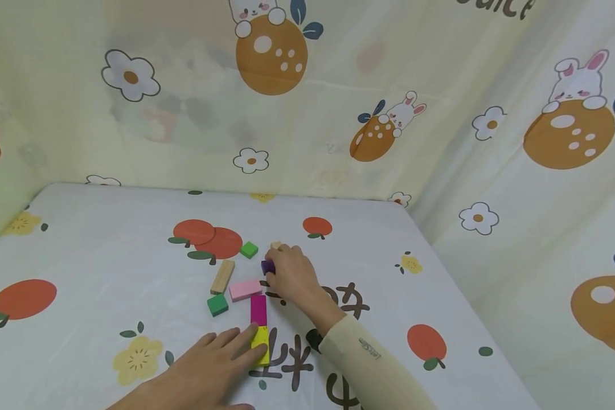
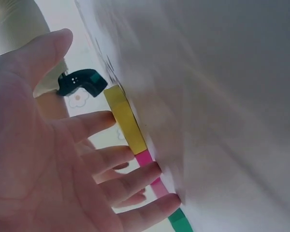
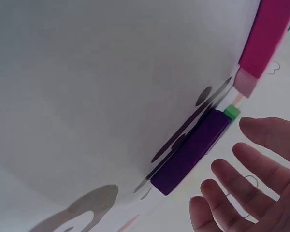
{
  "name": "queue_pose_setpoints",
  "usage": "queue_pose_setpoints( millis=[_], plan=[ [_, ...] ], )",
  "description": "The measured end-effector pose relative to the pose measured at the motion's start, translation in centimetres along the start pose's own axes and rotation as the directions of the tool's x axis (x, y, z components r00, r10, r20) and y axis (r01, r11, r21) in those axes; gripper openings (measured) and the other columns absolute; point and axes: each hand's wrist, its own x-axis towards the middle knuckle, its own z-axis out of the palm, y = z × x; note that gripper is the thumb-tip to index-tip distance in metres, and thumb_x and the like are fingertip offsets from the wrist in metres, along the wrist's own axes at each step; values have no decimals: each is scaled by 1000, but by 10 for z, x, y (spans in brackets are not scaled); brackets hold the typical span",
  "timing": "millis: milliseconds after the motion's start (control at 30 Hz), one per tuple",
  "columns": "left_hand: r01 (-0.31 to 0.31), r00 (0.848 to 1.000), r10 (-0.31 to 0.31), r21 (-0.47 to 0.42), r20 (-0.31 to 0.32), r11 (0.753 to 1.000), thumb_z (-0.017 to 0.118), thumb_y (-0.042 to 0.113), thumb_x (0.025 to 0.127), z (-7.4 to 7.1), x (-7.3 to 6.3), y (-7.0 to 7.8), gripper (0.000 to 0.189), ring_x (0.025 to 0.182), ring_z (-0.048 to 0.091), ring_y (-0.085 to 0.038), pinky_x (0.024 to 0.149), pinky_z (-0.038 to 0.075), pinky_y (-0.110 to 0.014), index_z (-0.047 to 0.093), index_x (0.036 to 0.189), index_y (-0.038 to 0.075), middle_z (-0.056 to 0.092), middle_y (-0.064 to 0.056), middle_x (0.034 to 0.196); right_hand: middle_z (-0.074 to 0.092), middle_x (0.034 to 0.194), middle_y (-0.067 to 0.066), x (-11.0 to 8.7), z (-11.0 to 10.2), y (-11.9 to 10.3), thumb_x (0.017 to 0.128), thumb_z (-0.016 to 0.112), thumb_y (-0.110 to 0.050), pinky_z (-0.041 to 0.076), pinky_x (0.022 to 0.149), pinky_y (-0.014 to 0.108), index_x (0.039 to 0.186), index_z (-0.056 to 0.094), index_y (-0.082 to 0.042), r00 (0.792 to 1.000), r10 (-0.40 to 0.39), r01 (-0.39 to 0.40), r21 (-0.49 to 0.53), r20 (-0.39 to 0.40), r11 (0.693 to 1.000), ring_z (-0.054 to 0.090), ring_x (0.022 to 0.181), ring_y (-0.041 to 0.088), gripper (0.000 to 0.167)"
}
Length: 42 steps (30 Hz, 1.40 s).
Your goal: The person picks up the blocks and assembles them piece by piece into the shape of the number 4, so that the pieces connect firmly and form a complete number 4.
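In the head view my left hand (image 1: 212,364) lies beside a yellow block (image 1: 261,346), its straight fingers at the block's left side. The yellow block meets a magenta block (image 1: 258,310) end to end, with a pink block (image 1: 245,290) just beyond. My right hand (image 1: 293,275) is over a purple block (image 1: 267,267), hiding most of it. The right wrist view shows that purple block (image 3: 191,152) lying long on the cloth, the loosely bent fingers (image 3: 241,188) beside it. A pale wooden block (image 1: 276,245) peeks out past the right knuckles.
Left of the pink block lie a wooden block (image 1: 222,277) and a dark green block (image 1: 217,304). A light green block (image 1: 249,249) sits farther back. A printed white cloth (image 1: 107,245) covers the table, and patterned curtains (image 1: 195,125) hang behind and at the right.
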Motion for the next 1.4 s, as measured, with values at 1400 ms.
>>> queue_pose_setpoints(
  millis=[1400],
  plan=[
    [-15,1000,15,17,-1,1000,54,83,85,1,0,-2,86,142,47,-34,109,46,-61,47,154,33,41,-4,164,66,128,9,8,4,0,97,70,-22,58,88,40,131,68,-15,999,-42,42,-25,14,999,59,106,25,34]
  ],
)
